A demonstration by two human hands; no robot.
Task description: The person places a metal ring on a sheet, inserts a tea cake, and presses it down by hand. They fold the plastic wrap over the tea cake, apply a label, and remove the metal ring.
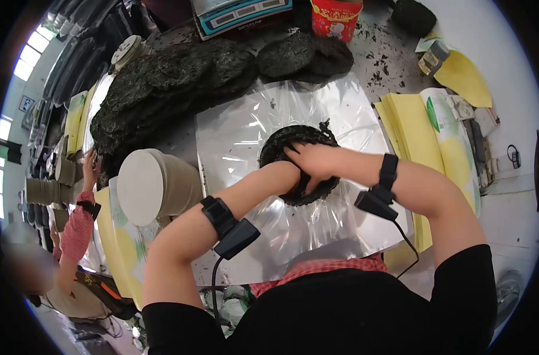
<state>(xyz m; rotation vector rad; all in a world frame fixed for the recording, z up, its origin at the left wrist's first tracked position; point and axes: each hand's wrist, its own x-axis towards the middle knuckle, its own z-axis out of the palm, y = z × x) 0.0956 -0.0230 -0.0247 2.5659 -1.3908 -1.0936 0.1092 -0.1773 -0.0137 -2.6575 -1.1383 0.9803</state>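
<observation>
A round cake of dark, shaggy material that looks like dried seaweed (275,139) lies on clear plastic film (234,142) in the middle of the work table. Over its upper part, my right hand (312,158) presses down with fingers and thumb spread apart, the fingertips partly sunk into the dark strands. My left hand (288,176) reaches into the same cake from the lower left; its fingers are hidden behind the wrist and my right hand. Loose strands stick out at the cake's upper right edge.
Stacked dark seaweed cakes (163,83) line the back left. A pile of round pale discs (140,186) stands left of the film, yellow printed bags (408,136) right. Behind are a blue scale (245,16) and red tub (335,21). Another person's hand (90,168) works at far left.
</observation>
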